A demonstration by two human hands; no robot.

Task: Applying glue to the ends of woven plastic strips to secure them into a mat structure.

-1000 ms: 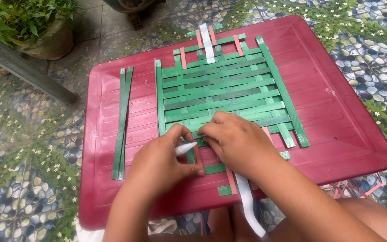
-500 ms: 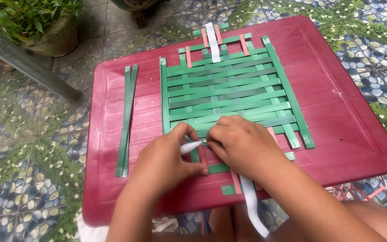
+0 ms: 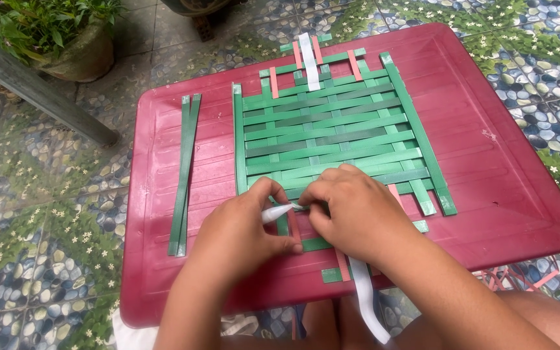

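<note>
Mat's (image 3: pixel 332 136) near edge under hands (image 3: pixel 351 210)

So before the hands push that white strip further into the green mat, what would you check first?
1. White strip pinched by the left hand: ok.
2. Right hand pressing down the woven mat at its near edge: ok.
3. Woven rows lying flat and tight: ok in the part that shows; under the hands, cannot tell.
4. Whether the white strip's tip goes over or under the next green strip: cannot tell, fingers cover it.
5. Spare green strips lying at the left on the red table: ok.
</note>
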